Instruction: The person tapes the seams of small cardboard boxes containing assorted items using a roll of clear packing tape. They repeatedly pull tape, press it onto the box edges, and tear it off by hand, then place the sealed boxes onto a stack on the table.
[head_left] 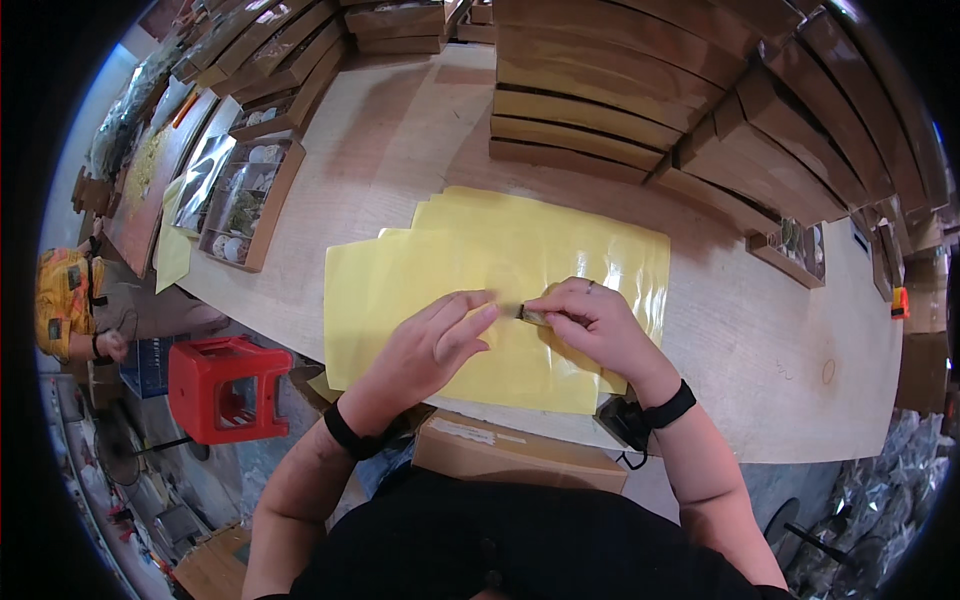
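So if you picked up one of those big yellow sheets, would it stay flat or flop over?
It would probably flop. The yellow sheets look very thin and lie flat in an overlapping stack on the table, so each is likely light and bendy. Their surface shines under the light, so they may be slippery and slide apart. The left hand presses on them, perhaps to stop that.

Glossy yellow sheets [470, 270] lie flat, overlapping, on the wooden table; a small dark piece [531, 316] rests on them.

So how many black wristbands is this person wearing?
2: one wristband on the left wrist, one on the right wrist, both above the yellow sheets.
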